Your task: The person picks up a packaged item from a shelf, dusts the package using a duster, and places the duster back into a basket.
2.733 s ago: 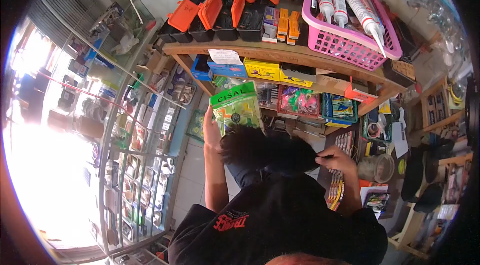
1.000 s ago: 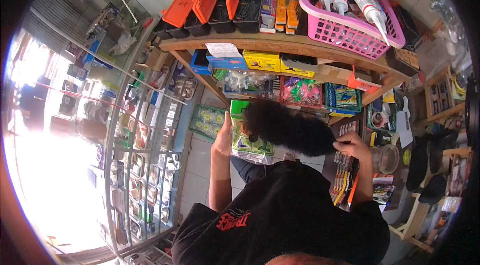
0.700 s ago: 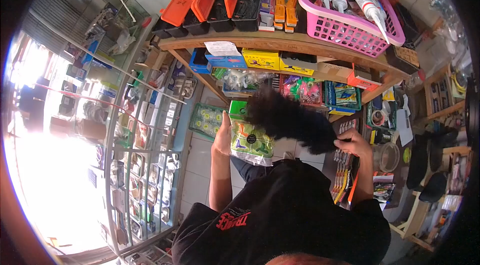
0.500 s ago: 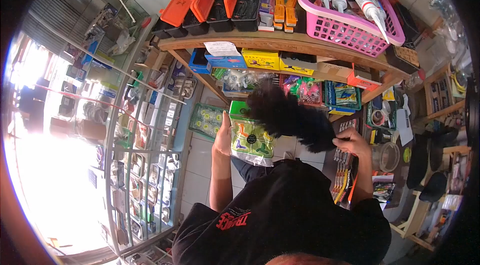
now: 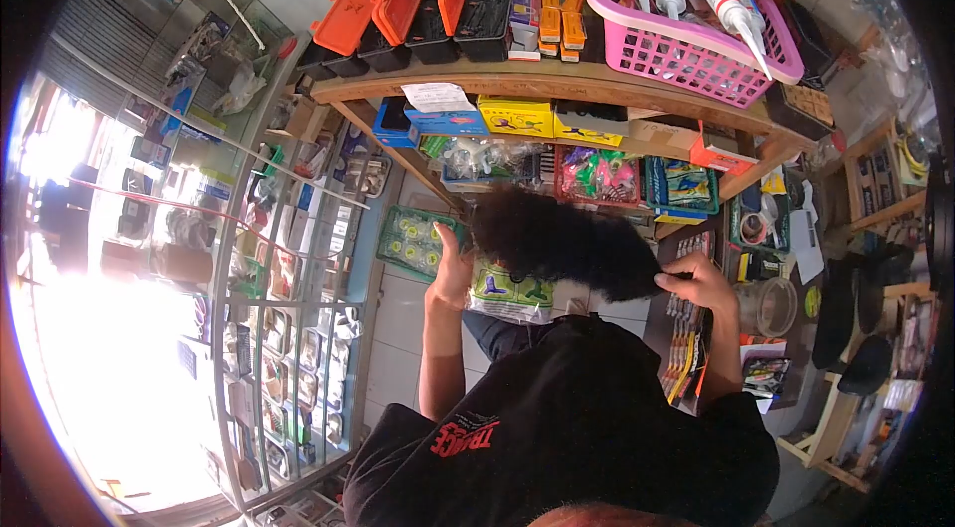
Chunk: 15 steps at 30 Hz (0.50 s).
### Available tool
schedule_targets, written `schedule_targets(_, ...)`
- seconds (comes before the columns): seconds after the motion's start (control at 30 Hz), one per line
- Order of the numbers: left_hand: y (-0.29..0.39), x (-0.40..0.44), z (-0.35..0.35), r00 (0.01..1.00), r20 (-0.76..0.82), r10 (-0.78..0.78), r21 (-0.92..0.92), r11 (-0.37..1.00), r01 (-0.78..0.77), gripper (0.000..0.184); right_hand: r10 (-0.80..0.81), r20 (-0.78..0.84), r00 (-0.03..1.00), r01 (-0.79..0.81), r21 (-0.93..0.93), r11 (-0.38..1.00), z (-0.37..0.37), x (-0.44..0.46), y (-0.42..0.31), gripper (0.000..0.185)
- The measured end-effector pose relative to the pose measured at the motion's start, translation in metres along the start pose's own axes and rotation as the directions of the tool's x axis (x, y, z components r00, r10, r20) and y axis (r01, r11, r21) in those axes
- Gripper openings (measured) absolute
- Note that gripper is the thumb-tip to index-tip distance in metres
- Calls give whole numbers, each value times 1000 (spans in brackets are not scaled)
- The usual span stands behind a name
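Note:
My left hand, thumb raised, grips the left side of a green plastic packet with colourful shapes printed on it. A fluffy black feather duster covers the packet's upper part. My right hand is closed around the duster's right end, thumb and fingers pinched together; its handle is hidden. Just beyond my left hand, a green basket holds several round, clear-wrapped items.
A wooden shelf stands ahead, bearing a pink basket of sealant tubes and black bins with orange lids. Boxes and baskets fill its lower level. A glass display case runs along the left; stocked racks stand on the right.
The duster has swept down and left over the packet, hiding more of its upper part. The packet has dropped slightly and turned in my left hand. My right hand has shifted slightly left.

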<state>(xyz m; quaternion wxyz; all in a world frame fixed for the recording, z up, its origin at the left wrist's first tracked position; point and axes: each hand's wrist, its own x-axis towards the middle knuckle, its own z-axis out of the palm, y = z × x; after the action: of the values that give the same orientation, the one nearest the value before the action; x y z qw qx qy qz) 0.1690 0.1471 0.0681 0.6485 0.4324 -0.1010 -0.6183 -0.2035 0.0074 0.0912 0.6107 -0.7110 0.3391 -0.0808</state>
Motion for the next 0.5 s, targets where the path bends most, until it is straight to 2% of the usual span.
schedule_targets(0.13,2,0,-12,969,88,-231,21,973,230,106,-91,-68,993,86,-73,994,7,6,3,24)
schedule_targets(0.2,5,-4,-4,984,51,-172,136,977,164,111,-83,-67,994,80,-54,995,13,3,-10,23)
schedule_targets(0.23,5,-5,2,999,14,-52,250,967,47,112,-18,9,1000,19,-84,996,11,2,-7,22)
schedule_targets(0.3,1,0,8,992,20,122,346,930,-121,109,-26,-57,998,20,-102,995,15,5,-9,23)
schedule_targets(0.33,-1,3,2,953,303,7,37,999,-19,107,-30,-91,995,20,-111,994,16,5,-9,23)
schedule_targets(0.37,-1,4,-3,817,576,-11,-231,957,175,104,-33,-58,998,27,-105,994,17,4,-9,23)
schedule_targets(0.43,0,3,-3,804,595,-14,-272,937,218,104,-42,11,999,43,-94,995,16,2,-10,24)
schedule_targets(0.47,2,-1,2,938,344,-26,-64,997,51,106,-61,-28,998,58,-90,994,19,3,-10,24)
schedule_targets(0.5,4,-4,7,996,74,41,188,981,-55,108,-80,-67,995,74,-86,994,22,4,-10,24)
